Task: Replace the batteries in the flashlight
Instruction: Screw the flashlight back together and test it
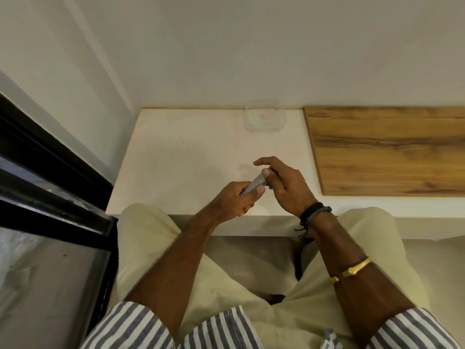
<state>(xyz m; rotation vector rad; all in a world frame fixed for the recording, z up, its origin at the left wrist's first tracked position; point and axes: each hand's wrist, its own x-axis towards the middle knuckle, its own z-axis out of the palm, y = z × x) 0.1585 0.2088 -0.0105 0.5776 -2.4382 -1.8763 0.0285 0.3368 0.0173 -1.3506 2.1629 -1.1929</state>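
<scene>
1. Opening of the flashlight (254,185) is judged to be the step in hand. It is gripped at both ends, as for a cap being twisted, though no gap or loosened part can be made out.
2. The near end, at 8 o'clock, is wrapped by the left hand (236,200), with fingers curled round it and the thumb laid on the barrel.
3. The far end, at 2 o'clock, is pinched by the right hand (284,185) between thumb and curled fingers; the index finger is held out toward 10 o'clock.
4. The flashlight is held in the air above the near part of the white table (188,152) and is touched by nothing but the hands.
5. A counter-twist of the two ends is probably called for next, with the barrel held level so that batteries are not spilled. Loose parts could be dropped in the clear container (264,117) at 12 o'clock.
6. The flashlight is seen as a small, slim, matte grey cylinder, largely hidden by fingers; no batteries are seen.
</scene>
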